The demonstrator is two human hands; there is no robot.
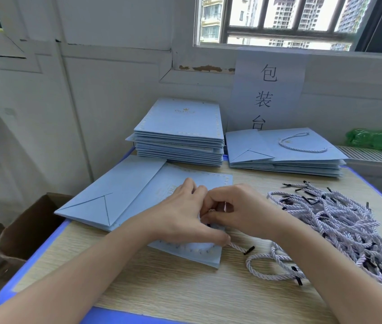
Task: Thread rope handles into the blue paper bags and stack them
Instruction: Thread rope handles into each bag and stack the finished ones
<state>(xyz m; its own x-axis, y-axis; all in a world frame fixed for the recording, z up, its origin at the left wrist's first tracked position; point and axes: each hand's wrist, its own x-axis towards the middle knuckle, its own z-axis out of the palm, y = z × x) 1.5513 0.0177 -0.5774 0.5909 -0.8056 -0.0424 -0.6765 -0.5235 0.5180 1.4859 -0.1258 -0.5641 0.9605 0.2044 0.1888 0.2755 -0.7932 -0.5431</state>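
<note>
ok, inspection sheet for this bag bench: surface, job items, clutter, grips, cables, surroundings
Surface: wood-grain table with blue edge.
Job items: flat blue paper bag under both hands; unthreaded bag stack rear; finished stack with rope handle rear right; lilac rope handle pile right.
Clutter: green plastic bottle beyond the table.
Grips: left hand pinches rope end; right hand fingers curled at bag, contents hidden.
Cables: nothing seen.
Surroundings: paper wall sign, barred window, open cardboard box.
</note>
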